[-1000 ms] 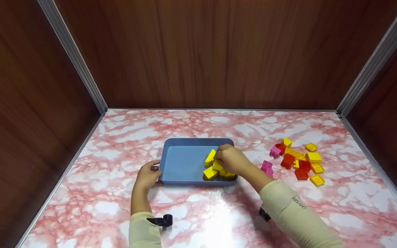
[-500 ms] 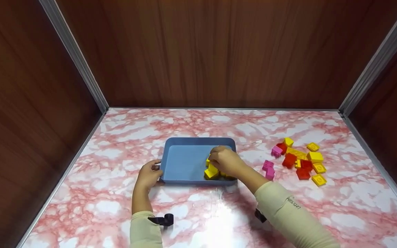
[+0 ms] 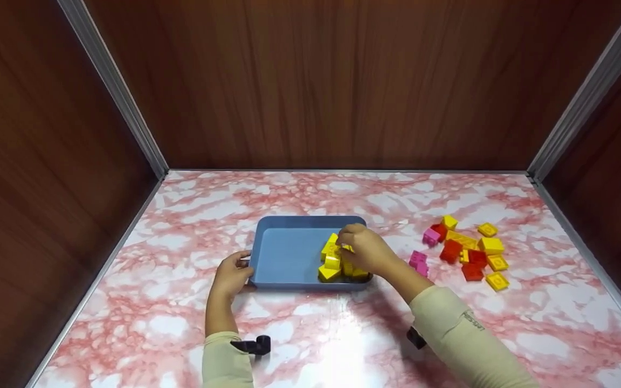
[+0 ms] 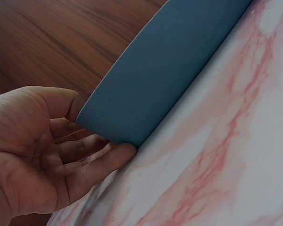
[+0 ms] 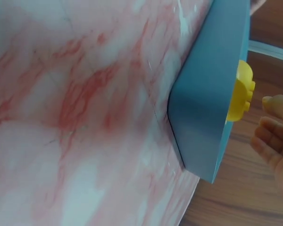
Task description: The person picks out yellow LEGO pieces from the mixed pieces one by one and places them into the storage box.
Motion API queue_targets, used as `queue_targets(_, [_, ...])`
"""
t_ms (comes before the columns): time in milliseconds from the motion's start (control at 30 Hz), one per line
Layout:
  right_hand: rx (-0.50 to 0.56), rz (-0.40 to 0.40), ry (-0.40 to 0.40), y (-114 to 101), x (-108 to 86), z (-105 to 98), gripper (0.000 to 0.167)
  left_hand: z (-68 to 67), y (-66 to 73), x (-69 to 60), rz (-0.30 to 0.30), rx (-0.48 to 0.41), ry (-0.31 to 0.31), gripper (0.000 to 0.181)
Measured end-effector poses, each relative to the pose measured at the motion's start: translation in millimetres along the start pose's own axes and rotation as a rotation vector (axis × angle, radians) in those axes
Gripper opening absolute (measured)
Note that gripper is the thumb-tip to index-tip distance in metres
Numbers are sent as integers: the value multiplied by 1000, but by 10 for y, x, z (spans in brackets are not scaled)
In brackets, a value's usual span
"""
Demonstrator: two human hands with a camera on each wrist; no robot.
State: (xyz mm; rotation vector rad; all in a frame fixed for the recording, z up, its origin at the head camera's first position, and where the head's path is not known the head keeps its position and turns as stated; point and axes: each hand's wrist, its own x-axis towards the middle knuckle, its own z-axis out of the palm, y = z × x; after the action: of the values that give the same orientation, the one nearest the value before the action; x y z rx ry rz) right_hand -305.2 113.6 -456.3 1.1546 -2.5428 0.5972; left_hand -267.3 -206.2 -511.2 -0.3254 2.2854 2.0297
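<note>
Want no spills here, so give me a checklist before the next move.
1. Left hand gripping the left end of the blue tray: ok.
2. Right hand empty: ok, nothing between its fingers.
3. Yellow bricks below tray rim: not ok, one yellow brick pokes above.
4. Brick count inside: cannot tell, right hand may hide some.
5. Table right of tray free: not ok; red bricks, pink bricks, other yellow bricks there.

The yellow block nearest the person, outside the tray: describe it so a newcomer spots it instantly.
Right of the blue tray in the head view, find the loose blocks. At their near edge lies a squarish yellow block, lower in the picture than every other loose one.
</note>
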Motion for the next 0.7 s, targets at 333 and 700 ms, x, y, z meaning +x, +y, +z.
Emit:
queue_targets(333, [18,16,110,121,-205,-193,14,-5,17,-8,11,12,2,53])
queue_targets(700, [59,146,265,248,-687,-395,21,7,-3,3,12,17,5,53])
